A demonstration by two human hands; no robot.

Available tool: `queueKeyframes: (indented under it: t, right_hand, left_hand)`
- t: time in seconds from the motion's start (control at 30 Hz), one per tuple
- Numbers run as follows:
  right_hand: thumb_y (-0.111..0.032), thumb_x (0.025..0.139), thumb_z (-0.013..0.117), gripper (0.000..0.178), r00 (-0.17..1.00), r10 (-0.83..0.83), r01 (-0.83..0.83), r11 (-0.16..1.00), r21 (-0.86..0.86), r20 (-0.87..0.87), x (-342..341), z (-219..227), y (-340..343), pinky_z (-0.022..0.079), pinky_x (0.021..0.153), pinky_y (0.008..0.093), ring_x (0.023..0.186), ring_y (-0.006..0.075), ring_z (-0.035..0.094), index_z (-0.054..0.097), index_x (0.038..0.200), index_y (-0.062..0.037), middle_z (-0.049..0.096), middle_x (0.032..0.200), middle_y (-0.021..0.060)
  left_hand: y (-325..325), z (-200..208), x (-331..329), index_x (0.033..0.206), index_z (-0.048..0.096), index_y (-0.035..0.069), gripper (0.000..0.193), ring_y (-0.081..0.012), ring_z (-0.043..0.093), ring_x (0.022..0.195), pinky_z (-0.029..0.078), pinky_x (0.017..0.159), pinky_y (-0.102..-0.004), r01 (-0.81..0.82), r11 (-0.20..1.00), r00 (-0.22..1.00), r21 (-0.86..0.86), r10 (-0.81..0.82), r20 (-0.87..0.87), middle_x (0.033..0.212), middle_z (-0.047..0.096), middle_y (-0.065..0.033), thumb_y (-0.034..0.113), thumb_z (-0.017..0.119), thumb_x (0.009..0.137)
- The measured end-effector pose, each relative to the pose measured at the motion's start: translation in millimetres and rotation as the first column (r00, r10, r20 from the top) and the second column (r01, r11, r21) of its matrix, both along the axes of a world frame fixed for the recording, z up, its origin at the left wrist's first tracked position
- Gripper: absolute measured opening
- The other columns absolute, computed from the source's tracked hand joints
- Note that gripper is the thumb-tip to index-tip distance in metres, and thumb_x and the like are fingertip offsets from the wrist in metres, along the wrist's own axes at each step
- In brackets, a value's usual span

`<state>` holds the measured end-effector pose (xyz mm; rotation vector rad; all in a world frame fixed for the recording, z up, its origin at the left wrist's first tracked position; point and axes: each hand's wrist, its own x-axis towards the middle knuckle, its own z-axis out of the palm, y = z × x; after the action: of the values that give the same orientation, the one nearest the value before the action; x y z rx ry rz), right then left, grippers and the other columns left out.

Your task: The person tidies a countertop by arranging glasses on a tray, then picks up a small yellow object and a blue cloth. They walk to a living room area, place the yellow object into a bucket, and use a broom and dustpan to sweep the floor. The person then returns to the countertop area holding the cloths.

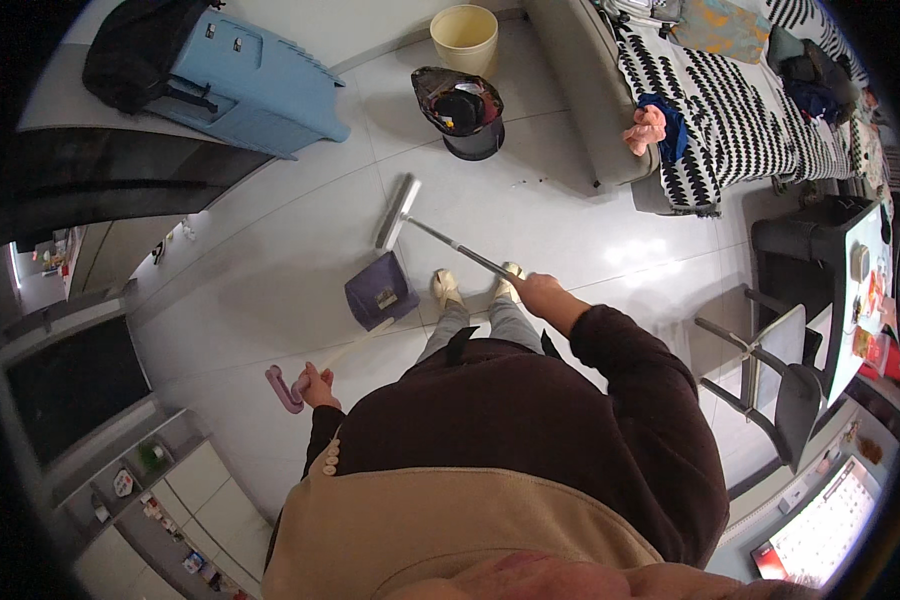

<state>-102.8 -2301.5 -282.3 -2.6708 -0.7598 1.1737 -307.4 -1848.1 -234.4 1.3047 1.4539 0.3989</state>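
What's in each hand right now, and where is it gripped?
The left hand holds the purple dustpan by its pink handle; the right hand holds the white-headed floor sweeper by the upper part of its gray pole.

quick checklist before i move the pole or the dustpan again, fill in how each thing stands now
1. Right hand closed around the long grey metal pole: ok.
2. Left hand gripping the pink plastic handle of the purple plastic dustpan: ok.
3. White bar-shaped head pressed flat on the pale glossy tiled floor: cannot tell.
4. Small dark specks near the grey-beige upholstered sofa gathered at the dustpan: not ok, they lie well away from it.
5. Pale cream shoes apart from the dustpan: ok, though the left one stands close.
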Motion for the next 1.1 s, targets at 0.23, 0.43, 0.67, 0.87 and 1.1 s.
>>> queueKeyframes:
  t: [0.23, 0.43, 0.67, 0.87, 1.1]
  right_hand:
    - [-0.014, 0.089, 0.045, 0.050, 1.000, 0.023, -0.024, 0.983, -0.184, -0.008, 40.6, -36.4, -7.5, 0.051, 0.077, 0.0377, 0.096, 0.0265, 0.062, 0.035, 0.137, -0.0226, 0.064, 0.103, 0.0100]
    - [-0.014, 0.090, 0.042, 0.051, 0.995, -0.082, 0.097, 0.935, -0.341, 0.060, 30.7, -29.0, -119.8, 0.051, 0.073, 0.0374, 0.089, 0.0246, 0.064, 0.032, 0.138, -0.0285, 0.065, 0.094, 0.0099]
    - [-0.012, 0.089, 0.042, 0.050, 0.976, -0.136, 0.197, 0.878, -0.436, 0.168, 16.4, 4.2, -192.0, 0.051, 0.070, 0.0362, 0.083, 0.0241, 0.064, 0.034, 0.137, -0.0266, 0.065, 0.089, 0.0077]
    - [-0.019, 0.087, 0.045, 0.044, 0.900, -0.399, 0.435, 0.856, -0.279, 0.178, -6.7, 40.7, -205.8, 0.050, 0.070, 0.0422, 0.081, 0.0301, 0.063, 0.044, 0.131, -0.0266, 0.065, 0.089, 0.0127]
    - [-0.026, 0.086, 0.039, 0.045, 0.581, -0.814, 0.809, 0.576, -0.121, 0.006, -28.6, 32.9, -188.9, 0.046, 0.085, 0.0437, 0.099, 0.0357, 0.058, 0.044, 0.131, -0.0215, 0.060, 0.109, 0.0186]
  left_hand:
    - [-8.7, 3.5, -7.6, 0.096, 0.052, 0.005, 0.027, -0.0138, 0.057, 0.065, 0.052, 0.060, -0.0246, 0.010, 0.999, 0.998, 0.050, -0.007, -0.066, 0.082, 0.055, -0.0048, 0.028, 0.063, 0.086]
    - [-14.7, -5.9, -9.2, 0.097, 0.053, 0.005, 0.027, -0.0130, 0.056, 0.063, 0.052, 0.059, -0.0243, 0.052, 0.997, 0.998, 0.051, -0.049, -0.049, 0.079, 0.056, -0.0044, 0.028, 0.063, 0.086]
    - [-27.4, -13.5, 26.3, 0.095, 0.053, 0.005, 0.023, -0.0111, 0.056, 0.062, 0.051, 0.058, -0.0238, 0.211, 0.977, 0.978, 0.016, -0.210, -0.013, 0.078, 0.056, -0.0037, 0.025, 0.061, 0.088]
    - [-41.9, -35.2, 78.4, 0.097, 0.052, 0.005, 0.023, -0.0114, 0.056, 0.065, 0.050, 0.059, -0.0233, 0.451, 0.892, 0.892, 0.015, -0.451, 0.042, 0.082, 0.056, -0.0045, 0.025, 0.059, 0.088]
    - [-66.7, -61.7, 155.7, 0.092, 0.056, 0.004, 0.023, -0.0095, 0.053, 0.067, 0.044, 0.059, -0.0242, 0.838, 0.545, 0.532, -0.015, -0.824, -0.196, 0.079, 0.053, -0.0033, 0.025, 0.063, 0.084]
